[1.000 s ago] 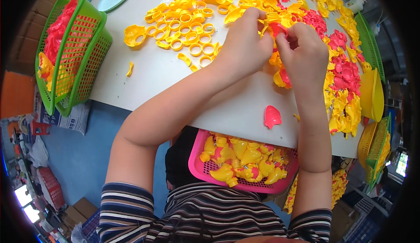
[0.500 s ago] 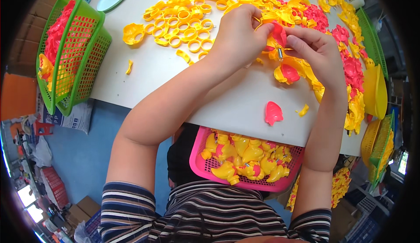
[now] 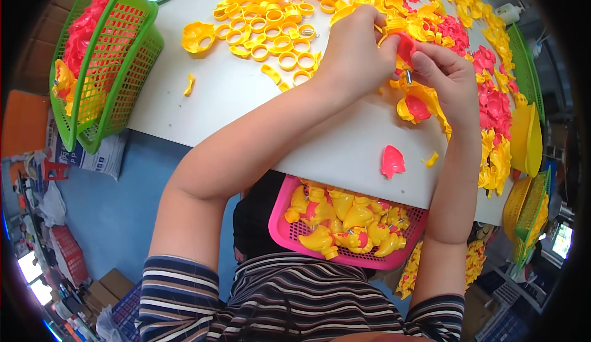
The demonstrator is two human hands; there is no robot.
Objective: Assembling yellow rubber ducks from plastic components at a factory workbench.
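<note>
Above the table, my left hand (image 3: 360, 56) is closed on a yellow plastic shell with a red cupped plastic piece (image 3: 406, 48) in it; the fingers hide much of the shell. My right hand (image 3: 448, 74) pinches the same red piece from the right, thumb and forefinger together. A small metal pin (image 3: 409, 76) sticks out just below it. Under my hands lies a yellow shell with a red insert (image 3: 417, 108). Nearer the table edge are a loose red leaf-shaped piece (image 3: 393, 161) and a small yellow scrap (image 3: 431, 160).
Yellow rings (image 3: 286, 43) are spread left of my hands, red and yellow parts (image 3: 492, 105) heaped at right. A pink basket (image 3: 282, 225) of assembled yellow pieces sits below the table edge. Green baskets (image 3: 126, 77) with red parts stand at left, a yellow basin (image 3: 525, 136) at right.
The whole view has shifted a little, moving the table to the right in the picture. My right fingers have come in closer on the red piece. Both hands keep their hold.
</note>
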